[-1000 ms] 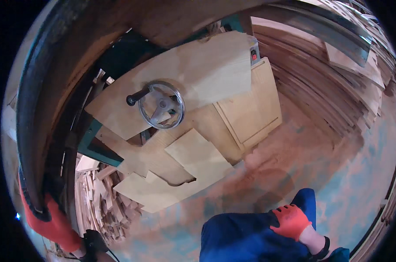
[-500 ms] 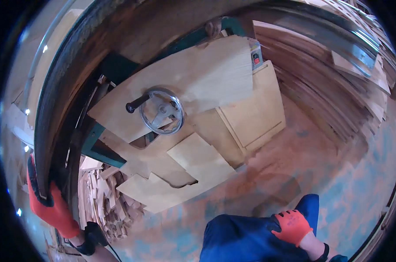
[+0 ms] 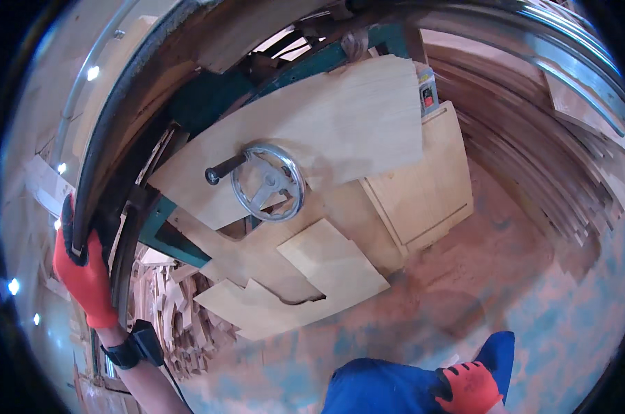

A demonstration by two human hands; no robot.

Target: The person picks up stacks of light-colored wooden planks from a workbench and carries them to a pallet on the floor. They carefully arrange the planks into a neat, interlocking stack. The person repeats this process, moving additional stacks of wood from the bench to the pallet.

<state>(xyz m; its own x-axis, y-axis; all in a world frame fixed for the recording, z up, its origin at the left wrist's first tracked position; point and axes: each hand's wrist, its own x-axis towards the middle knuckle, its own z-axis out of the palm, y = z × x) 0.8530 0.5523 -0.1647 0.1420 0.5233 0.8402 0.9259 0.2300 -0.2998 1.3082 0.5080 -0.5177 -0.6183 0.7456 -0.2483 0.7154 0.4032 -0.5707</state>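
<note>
At the far left, my left hand (image 3: pixel 88 279), in a red work glove with black fingertips, is closed round the dark edge of a machine tabletop (image 3: pixel 92 162). A black strap with a small dark box (image 3: pixel 145 343) is on that wrist. My right hand (image 3: pixel 472 386), gloved in the same red, rests on my blue trouser leg, holding nothing, its fingers bent and slightly apart. Ahead of me a chrome handwheel (image 3: pixel 295 193) with a black handle (image 3: pixel 226 168) stands out from the machine's front. Pale wooden panels (image 3: pixel 326 131) cover much of that front.
Offcuts (image 3: pixel 178 303) lie heaped below the machine at left. A cut board (image 3: pixel 340 259) leans under the wheel, beside a grooved panel (image 3: pixel 422 186). At right are stacked long boards (image 3: pixel 533 152) and a control box with a red button (image 3: pixel 428 96). Sawdust covers the floor (image 3: pixel 464 255).
The whole view has shifted, so the machine sits further right and lower. My left hand keeps its hold on the edge. My right hand stays on my leg, lower in the picture.
</note>
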